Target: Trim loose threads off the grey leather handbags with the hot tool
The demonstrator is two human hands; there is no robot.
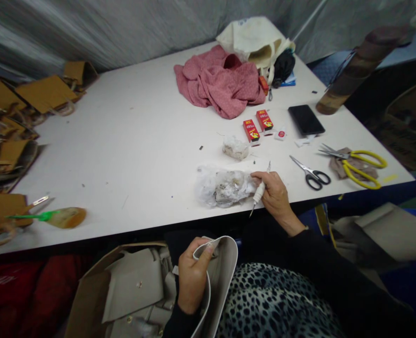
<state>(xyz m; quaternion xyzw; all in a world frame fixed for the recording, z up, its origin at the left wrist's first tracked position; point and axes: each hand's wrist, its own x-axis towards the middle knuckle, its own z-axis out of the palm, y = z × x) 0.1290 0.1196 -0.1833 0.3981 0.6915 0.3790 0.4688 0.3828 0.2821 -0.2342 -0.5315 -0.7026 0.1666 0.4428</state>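
Note:
My left hand point(192, 274) is closed on the rim of a light grey-beige bag point(225, 265), thumb inside the edge, in front of my lap. A thin thread end seems to show by the thumb. My right hand point(277, 196) grips an awl point(259, 193) with a white wrapped handle; thin metal points stick out at both ends. Its fingertips are at the edge of a whitish lump in clear plastic point(229, 187), near the table's front edge. Behind that lies a smaller plastic-wrapped lump point(236, 148).
On the white table point(133, 141) are black-handled scissors point(313, 176), yellow-handled scissors point(360, 164), a phone point(306, 119), red boxes point(251, 131), pink cloth point(218, 82), a bottle point(355, 70), a glue bottle point(67, 218) and tan bags point(42, 94). A carton point(88, 300) of beige bags stands below.

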